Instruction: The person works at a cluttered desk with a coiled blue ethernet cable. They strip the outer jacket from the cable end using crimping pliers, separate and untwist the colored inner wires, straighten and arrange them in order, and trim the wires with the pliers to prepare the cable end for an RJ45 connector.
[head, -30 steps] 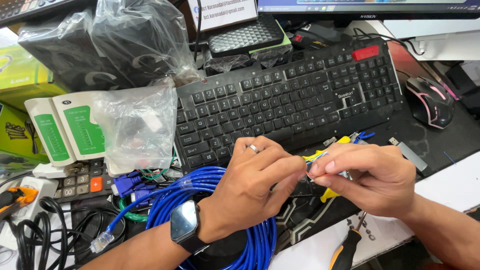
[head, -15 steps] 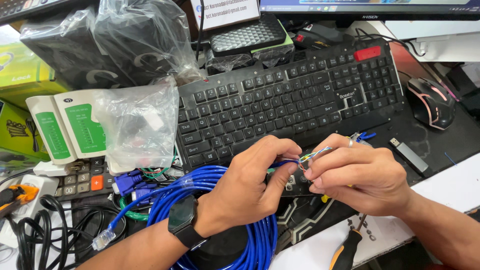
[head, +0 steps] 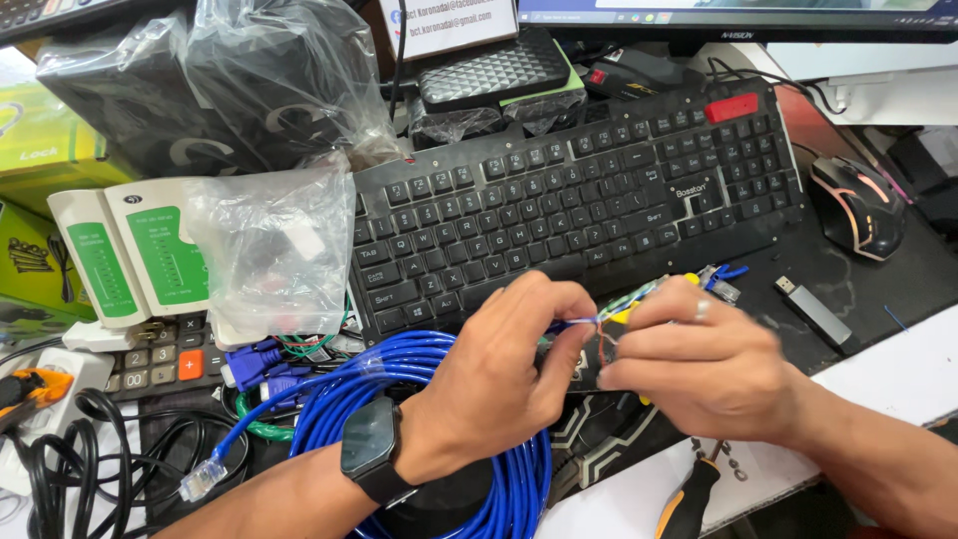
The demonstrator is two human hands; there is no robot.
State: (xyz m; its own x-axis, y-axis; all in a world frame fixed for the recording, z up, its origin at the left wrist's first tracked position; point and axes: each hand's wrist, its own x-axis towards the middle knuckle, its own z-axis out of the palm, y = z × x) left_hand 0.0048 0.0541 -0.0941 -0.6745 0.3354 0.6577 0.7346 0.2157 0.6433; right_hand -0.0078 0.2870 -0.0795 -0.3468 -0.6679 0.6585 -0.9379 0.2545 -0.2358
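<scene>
My left hand (head: 499,374), with a black watch on its wrist, pinches the stripped end of a blue network cable (head: 577,322). My right hand (head: 704,359) meets it from the right, its fingertips on the thin coloured wires (head: 639,295) fanned out of the cable end. Both hands hover just in front of a black keyboard (head: 579,215). The rest of the blue cable lies in a coil (head: 419,364) under my left wrist, with a clear plug on its free end (head: 200,483).
A white and green cable tester (head: 125,260) and a clear plastic bag (head: 279,255) lie at the left. A calculator (head: 165,361), black cords (head: 70,459), a mouse (head: 858,205), a USB stick (head: 813,309) and an orange-handled tool (head: 684,499) surround the hands.
Both hands have stayed together at the cable end. The right hand's fingers have shifted along the coloured wires, and the hands sit slightly lower in front of the keyboard.
</scene>
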